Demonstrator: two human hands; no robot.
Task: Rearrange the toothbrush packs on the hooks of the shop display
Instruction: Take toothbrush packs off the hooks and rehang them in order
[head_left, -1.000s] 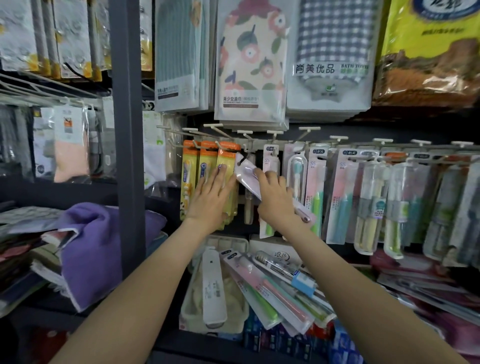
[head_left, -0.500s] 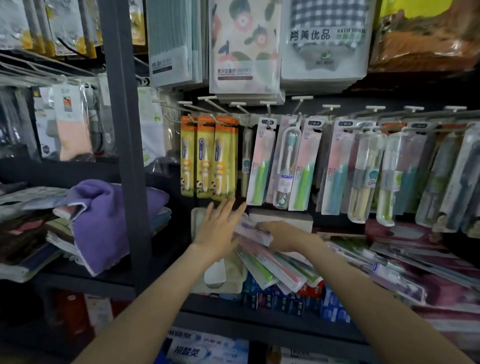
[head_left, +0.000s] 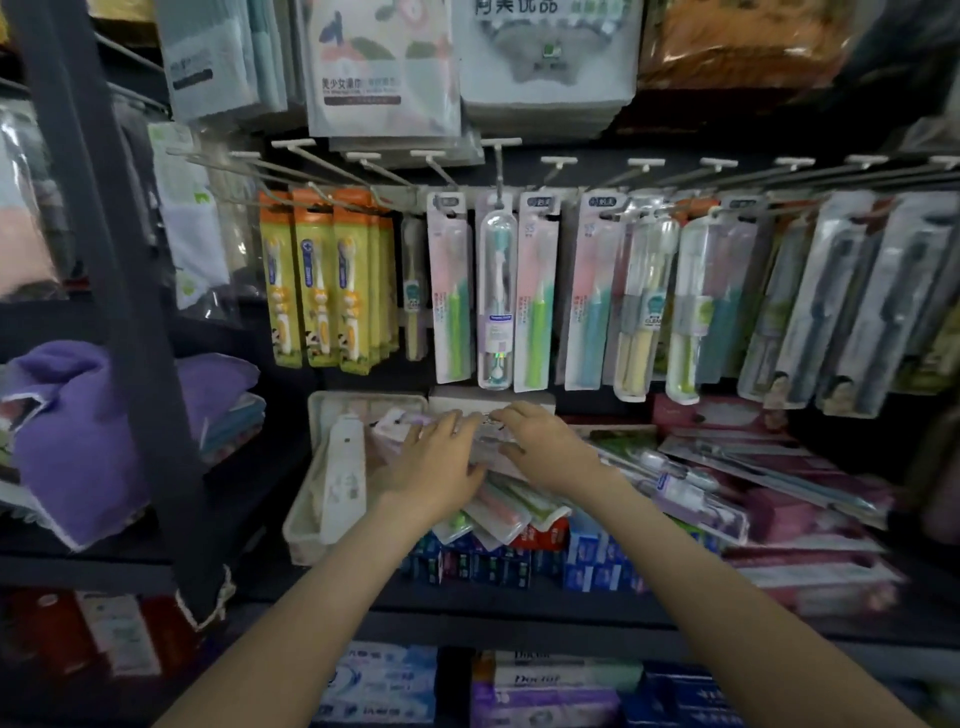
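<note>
Since a second ago: our hands have come down from the hooks to the shelf pile; the pack the right one carried up there is no longer raised.
Left hand (head_left: 434, 470): fingers spread flat, released, pressing on the loose toothbrush packs (head_left: 498, 506).
Right hand (head_left: 545, 449): fingers curled over a pale pack (head_left: 488, 447) between our two hands; whether they grasp it we cannot tell.
Above our fingers: pink-green packs (head_left: 449, 291) and a clear-cased toothbrush (head_left: 497, 291) hang on the hooks (head_left: 498, 166).
Up and left of our fingers: orange-yellow children's toothbrush packs (head_left: 317, 280).
Left of our fingers: white tray (head_left: 298, 525).
Below our fingers: toothpaste boxes (head_left: 519, 564).
</note>
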